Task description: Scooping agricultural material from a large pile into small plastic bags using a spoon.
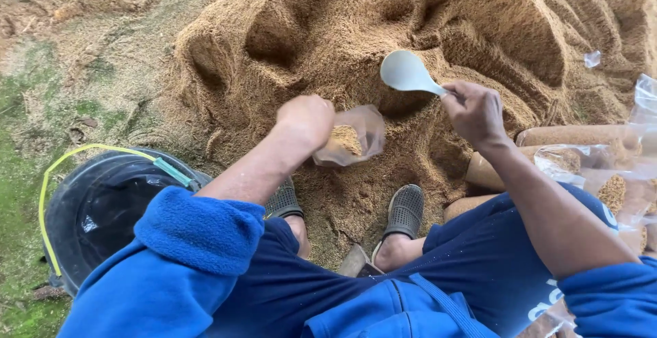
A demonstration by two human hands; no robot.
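**Filling a bag at the sawdust pile**

Starting closest in: blue sleeves and dark blue shorts are filling the bottom of the view, and two grey clogs are poking out at about 6 o'clock, sitting right on the edge of the pile. A black bucket with a yellow-green handle is sitting at 8 o'clock on mossy ground, well apart from both hands.

Moving up, the left hand is sitting just left of center, fingers curled tight around the mouth of a small clear bag. The bag is hanging just right of that fist, tilted, with a bit of tan sawdust lying inside it.

The right hand is at about 2 o'clock, fingers pinching closed on the handle of a pale spoon. The spoon's bowl is pointing up and left toward 12 o'clock, above the bag and not touching it, and it's looking empty.

Over at 3 o'clock, packed tubes of the same stuff are lying on their sides next to crinkly clear plastic.

Farthest out, the big sawdust pile is taking up the whole top, full of scooped hollows.
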